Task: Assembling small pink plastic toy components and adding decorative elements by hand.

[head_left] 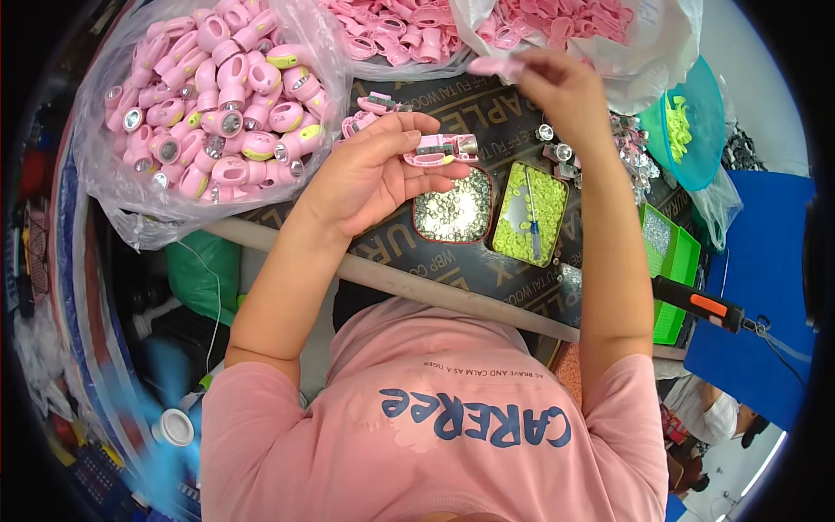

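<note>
- A clear plastic bag [113, 187] at the far left of the dark workbench [409, 252] holds a heap of finished pink torches [217, 104] with yellow-green grips and shiny lens ends.
- The left hand [365, 174] is closed around an open pink torch half [441, 150], thumb and fingertips pinching its near end; metal parts show inside the shell, which sits just above a rounded tin of small silvery pieces [452, 207].
- Done well, this step seems to call for the half shell held level and steady, open face up, so that nothing seated inside slips out.
- A rectangular tin of yellow-green bits [532, 213], a small tool lying across it, stands just beside the silvery tin.
- The right hand [565, 83] is raised at the mouth of a second bag of pink shells [557, 22], fingertips pinched shut on a loose pink shell piece [494, 65].
- The piece probably needs lining up edge to edge with the held half before any pressing.
- A green tray [674, 261] and a black-and-orange power screwdriver [700, 304] lie at the right.
</note>
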### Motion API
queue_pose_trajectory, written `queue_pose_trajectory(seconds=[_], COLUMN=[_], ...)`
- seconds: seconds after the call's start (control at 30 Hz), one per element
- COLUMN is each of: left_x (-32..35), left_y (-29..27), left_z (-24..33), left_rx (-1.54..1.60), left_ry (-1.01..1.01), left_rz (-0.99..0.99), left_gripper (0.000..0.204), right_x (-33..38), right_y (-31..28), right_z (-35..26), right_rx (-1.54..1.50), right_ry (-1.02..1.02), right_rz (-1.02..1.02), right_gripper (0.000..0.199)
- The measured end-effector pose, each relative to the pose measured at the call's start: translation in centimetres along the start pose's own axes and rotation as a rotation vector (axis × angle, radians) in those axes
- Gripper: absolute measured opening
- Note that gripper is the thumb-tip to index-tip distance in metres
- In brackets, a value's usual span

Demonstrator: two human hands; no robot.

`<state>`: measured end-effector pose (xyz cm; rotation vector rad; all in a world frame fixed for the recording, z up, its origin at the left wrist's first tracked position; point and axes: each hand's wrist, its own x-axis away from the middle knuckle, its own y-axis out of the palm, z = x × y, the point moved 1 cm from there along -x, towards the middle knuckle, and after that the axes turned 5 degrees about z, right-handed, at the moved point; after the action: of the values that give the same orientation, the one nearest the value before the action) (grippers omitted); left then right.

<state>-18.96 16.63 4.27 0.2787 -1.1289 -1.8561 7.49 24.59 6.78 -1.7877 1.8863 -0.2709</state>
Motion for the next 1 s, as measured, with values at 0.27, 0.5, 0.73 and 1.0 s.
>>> queue_pose_trajectory(seconds=[0.27,0.5,0.73,1.0], left_x=[0.5,0.4,-0.3,-0.5], left_y=[0.7,1.2,1.8,2.9], left_z=[-0.2,-0.5,-1.3,-2.1], left_rx=[-0.138,-0.142,-0.115,-0.156], left_ry=[0.023,0.008,-0.05,-0.063], left_rz=[0.022,0.009,-0.061,-0.05], left_gripper=[0.027,0.034,0.049,0.051], right_x=[5.0,5.9,10.5,11.3], right_y=[2.7,1.8,-0.5,-1.0], right_z=[2.0,1.1,-4.7,-5.9], right_rx=[0.285,-0.087,-0.108,0.036], right_ry=[-0.239,0.112,-0.188,-0.316], right_rz=[-0.104,-0.052,-0.079,-0.097], right_gripper=[0.03,0.033,0.031,0.034])
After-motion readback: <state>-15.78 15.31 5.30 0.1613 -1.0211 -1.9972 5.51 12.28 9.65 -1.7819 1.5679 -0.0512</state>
